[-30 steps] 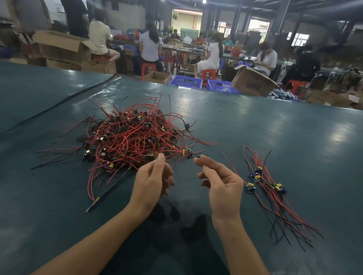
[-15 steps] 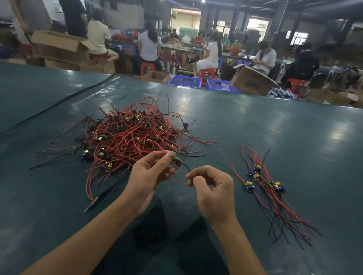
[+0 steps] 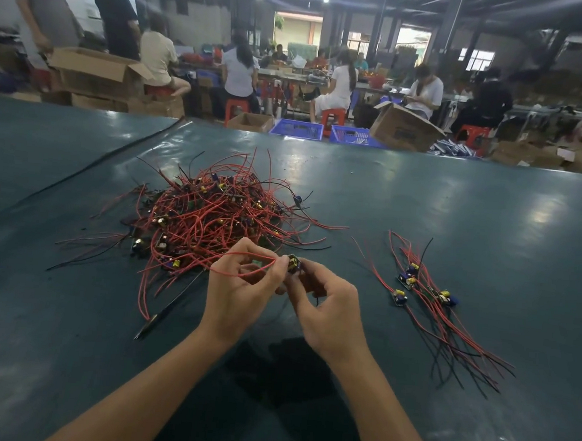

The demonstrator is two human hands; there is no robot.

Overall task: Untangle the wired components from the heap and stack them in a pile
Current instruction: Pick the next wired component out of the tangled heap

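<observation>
From my feed, both hands meet just in front of the heap [image 3: 212, 220], raised a little above the dark green worktop [image 3: 493, 220]. Between them I see one wired component [image 3: 294, 263]: a small dark board with a yellow part on top. My left hand [image 3: 237, 296] pinches it from the left with thumb and forefinger, the other fingers curled beneath. My right hand [image 3: 327, 315] pinches its right side with the fingertips, the rest of the fingers bent in. A red lead [image 3: 244, 255] runs from the board in a thin loop across the left fingers and back toward the heap; I cannot tell whether its far end is free of the tangle. A short black lead shows below the right thumb.

The heap lies just beyond and left of the hands. It is a dense knot of red wires with a few black ones, and small boards carrying yellow and blue parts are buried in it. Loose ends splay out over the worktop on every side.

The sorted pile [image 3: 427, 295] lies well to the right of the hands. It has several boards with yellow and blue parts set close together, their red and black leads trailing roughly parallel toward the near right.
</observation>
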